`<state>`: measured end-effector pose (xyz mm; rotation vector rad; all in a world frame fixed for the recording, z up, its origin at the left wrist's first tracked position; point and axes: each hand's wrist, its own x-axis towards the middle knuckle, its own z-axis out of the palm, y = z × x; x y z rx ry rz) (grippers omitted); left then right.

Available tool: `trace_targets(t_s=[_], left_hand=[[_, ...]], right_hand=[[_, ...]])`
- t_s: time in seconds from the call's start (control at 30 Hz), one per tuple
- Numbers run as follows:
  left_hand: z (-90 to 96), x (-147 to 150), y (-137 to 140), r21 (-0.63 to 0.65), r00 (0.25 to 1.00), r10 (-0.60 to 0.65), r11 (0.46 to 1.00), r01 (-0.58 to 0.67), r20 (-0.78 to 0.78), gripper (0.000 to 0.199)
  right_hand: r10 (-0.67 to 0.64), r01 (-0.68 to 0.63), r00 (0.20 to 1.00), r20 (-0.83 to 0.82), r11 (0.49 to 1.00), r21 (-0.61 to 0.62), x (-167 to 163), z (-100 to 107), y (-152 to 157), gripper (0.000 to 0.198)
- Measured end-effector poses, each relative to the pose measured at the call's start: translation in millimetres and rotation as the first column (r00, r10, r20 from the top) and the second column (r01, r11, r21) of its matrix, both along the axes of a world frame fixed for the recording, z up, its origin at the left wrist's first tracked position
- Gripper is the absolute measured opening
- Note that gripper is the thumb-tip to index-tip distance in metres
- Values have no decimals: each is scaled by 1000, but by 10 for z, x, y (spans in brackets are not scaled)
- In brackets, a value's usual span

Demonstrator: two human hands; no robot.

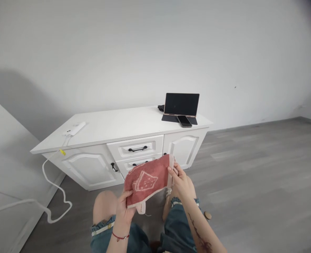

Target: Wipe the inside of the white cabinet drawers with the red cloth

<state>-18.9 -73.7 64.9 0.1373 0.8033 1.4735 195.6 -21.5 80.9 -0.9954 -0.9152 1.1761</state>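
Observation:
A red towel (151,177) with a pale border and a light diamond-like pattern is stretched between my two hands, above my knees. My left hand (125,203) pinches its lower left corner, thumb on top. At the right end, my right hand (178,177) grips the pale edge between thumb and fingers. A small white tag (141,208) hangs under the towel near my left hand. The fingers behind the cloth are mostly hidden.
A white cabinet (92,170) with drawers stands in front. On it are a tablet (182,104), a phone (184,121) and a white power strip (76,129). Its white cable (58,186) droops to the left. Grey floor (250,182) extends right.

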Motion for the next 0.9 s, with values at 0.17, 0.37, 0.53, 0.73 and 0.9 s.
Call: trace_targets(t_s=[0.17, 0.37, 0.53, 0.73, 0.9], left_hand=[[79, -157, 45, 115, 996, -55, 991, 63, -73, 57], [209, -216, 195, 70, 969, -49, 995, 68, -241, 47], [115, -120, 78, 57, 934, -108, 989, 136, -342, 42], [-138, -345, -49, 0, 488, -554, 661, 750, -675, 50], [28, -700, 404, -24, 400, -278, 845, 535, -873, 69]], right_hand=[[96, -102, 987, 126, 994, 41, 23, 31, 70, 25], [-115, 136, 915, 387, 990, -27, 74, 179, 140, 36], [140, -139, 990, 27, 989, -48, -47, 501, 304, 32], [458, -460, 886, 74, 888, 17, -252, 864, 604, 30], [590, -736, 605, 534, 670, 94, -281, 1178, 749, 24]])
